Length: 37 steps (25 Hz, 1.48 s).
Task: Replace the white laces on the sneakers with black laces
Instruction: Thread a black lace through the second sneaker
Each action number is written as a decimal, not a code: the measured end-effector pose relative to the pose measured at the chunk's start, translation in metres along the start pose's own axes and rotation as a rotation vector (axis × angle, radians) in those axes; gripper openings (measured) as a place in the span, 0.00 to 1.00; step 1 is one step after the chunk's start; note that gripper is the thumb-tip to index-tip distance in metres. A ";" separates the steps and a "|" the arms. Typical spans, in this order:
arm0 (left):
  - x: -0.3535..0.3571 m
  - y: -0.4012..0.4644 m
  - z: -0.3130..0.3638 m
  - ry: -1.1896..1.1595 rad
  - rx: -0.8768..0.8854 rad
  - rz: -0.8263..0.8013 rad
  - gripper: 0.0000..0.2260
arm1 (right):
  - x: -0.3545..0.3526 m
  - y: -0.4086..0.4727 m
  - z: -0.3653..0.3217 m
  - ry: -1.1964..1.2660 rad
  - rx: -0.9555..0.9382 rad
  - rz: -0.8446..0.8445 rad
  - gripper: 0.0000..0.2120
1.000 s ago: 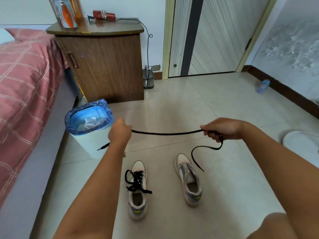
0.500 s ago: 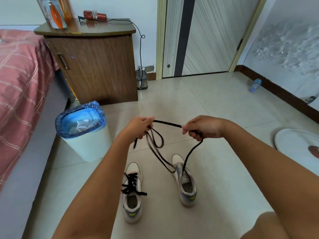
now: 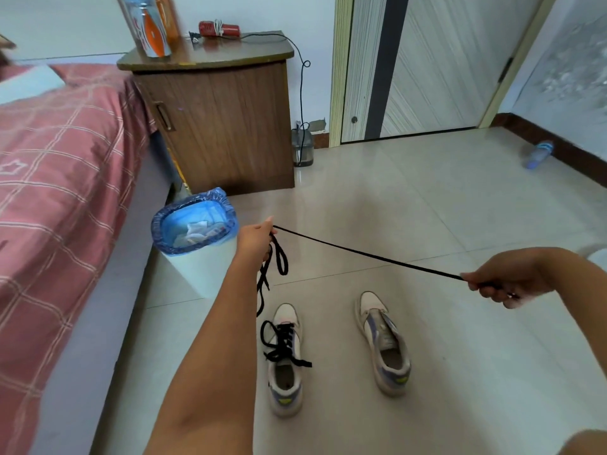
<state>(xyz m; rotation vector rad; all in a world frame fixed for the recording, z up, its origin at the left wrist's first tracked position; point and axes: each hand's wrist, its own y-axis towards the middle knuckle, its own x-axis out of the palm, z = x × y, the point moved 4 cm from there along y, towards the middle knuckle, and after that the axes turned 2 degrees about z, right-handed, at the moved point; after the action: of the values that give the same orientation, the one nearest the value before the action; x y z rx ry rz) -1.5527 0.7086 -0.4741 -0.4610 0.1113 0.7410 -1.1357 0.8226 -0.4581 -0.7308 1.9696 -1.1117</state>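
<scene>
Two white sneakers lie on the tiled floor in front of me. The left sneaker (image 3: 285,362) has black laces threaded and loosely tied. No lace shows on the right sneaker (image 3: 384,344). A loose black lace (image 3: 364,254) is stretched taut between my hands above the shoes. My left hand (image 3: 255,239) pinches one part of it, with loops of the lace hanging below the fingers. My right hand (image 3: 507,280) is closed around the lace further to the right and lower.
A white bin with a blue liner (image 3: 193,231) stands just left of my left hand. A bed with a pink checked cover (image 3: 56,178) fills the left side, a wooden nightstand (image 3: 220,126) behind. A plastic bottle (image 3: 537,155) lies by the right wall.
My hands were close together half a second ago; now they are spread wide apart. The lace is pulled straight between them, and the slack hangs from my left hand.
</scene>
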 end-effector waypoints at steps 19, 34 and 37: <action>0.052 -0.025 0.020 0.245 0.117 -0.262 0.19 | 0.097 -0.002 -0.130 0.647 -0.352 -0.157 0.15; 0.086 -0.045 0.007 0.293 0.106 -0.462 0.09 | 0.111 0.031 -0.179 0.860 -0.401 -0.058 0.10; 0.091 -0.042 0.008 0.131 0.137 -0.459 0.09 | 0.066 0.015 -0.221 0.819 -0.592 0.105 0.08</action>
<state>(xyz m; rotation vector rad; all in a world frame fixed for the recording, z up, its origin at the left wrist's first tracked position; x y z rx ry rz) -1.4580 0.7424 -0.4749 -0.3845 0.1710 0.2501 -1.3560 0.8799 -0.4167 -0.4694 3.0697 -0.8168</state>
